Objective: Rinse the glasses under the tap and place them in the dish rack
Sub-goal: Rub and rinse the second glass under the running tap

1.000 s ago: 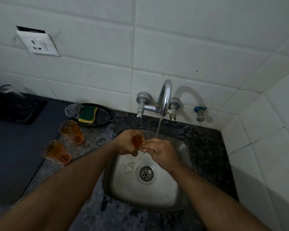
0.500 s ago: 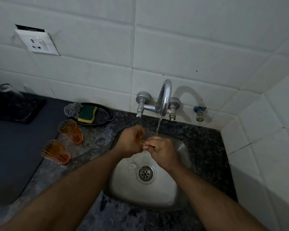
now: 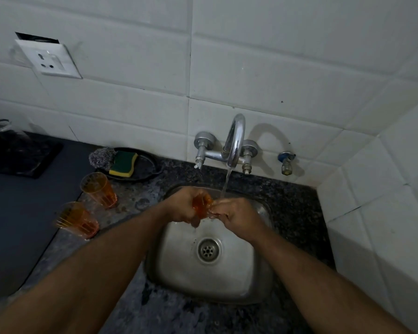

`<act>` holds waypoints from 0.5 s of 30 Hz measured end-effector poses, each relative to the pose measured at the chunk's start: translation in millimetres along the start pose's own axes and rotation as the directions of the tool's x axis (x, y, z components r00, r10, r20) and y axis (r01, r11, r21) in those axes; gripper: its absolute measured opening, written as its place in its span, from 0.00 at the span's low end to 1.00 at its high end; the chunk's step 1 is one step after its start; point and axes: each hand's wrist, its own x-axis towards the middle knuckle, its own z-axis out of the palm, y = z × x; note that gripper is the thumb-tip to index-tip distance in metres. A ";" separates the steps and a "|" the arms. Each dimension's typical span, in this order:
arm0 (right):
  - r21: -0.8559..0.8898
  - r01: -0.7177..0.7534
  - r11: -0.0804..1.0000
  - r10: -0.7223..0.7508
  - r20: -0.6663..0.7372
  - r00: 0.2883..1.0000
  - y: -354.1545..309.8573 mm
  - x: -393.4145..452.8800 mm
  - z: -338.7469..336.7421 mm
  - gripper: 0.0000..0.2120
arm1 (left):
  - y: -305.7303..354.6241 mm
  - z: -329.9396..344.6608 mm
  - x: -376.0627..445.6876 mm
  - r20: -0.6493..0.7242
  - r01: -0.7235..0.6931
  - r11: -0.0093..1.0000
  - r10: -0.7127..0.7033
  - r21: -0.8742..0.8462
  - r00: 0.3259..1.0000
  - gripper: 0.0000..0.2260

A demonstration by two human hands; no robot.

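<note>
The left hand (image 3: 182,205) grips the orange glass (image 3: 201,205) lying sideways, mouth toward the right hand (image 3: 234,212), whose fingertips pinch its rim just left of the tap stream (image 3: 225,184).

One orange tumbler (image 3: 201,206) lies tilted under the tap's (image 3: 234,141) stream; two more tumblers (image 3: 99,189) (image 3: 77,219) stand at nine o'clock.

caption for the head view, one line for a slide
Both hands, left hand and right hand, hold an orange glass under the running tap; two more wait beside the sink.
</note>
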 end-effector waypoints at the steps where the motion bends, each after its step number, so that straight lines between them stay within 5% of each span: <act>1: 0.009 -0.007 1.000 0.007 -0.015 1.000 -1.1 1.7 1.4 0.08 | 0.1 0.5 0.9 -0.013 0.004 1.000 -0.004 -0.007 1.000 0.27; 5: 0.082 -0.094 0.992 0.108 -0.185 0.977 -6.7 5.4 14.9 0.06 | 4.7 14.4 3.3 -0.362 -0.090 0.996 0.077 -0.020 0.929 0.27; 7: 0.057 -0.057 0.997 0.063 -0.104 0.993 -4.3 3.0 11.0 0.02 | 4.0 12.4 0.9 -0.317 -0.099 0.995 0.090 -0.013 0.944 0.24; 10: 0.016 -0.010 1.000 0.010 0.000 1.000 1.4 1.1 1.6 0.05 | -5.5 4.1 2.4 -0.070 -0.028 1.000 0.027 -0.010 0.997 0.25; 15: 0.044 -0.070 0.997 0.075 -0.128 0.989 -3.3 7.1 15.8 0.06 | 4.8 20.7 -0.2 -0.406 -0.100 0.992 0.060 -0.076 0.912 0.25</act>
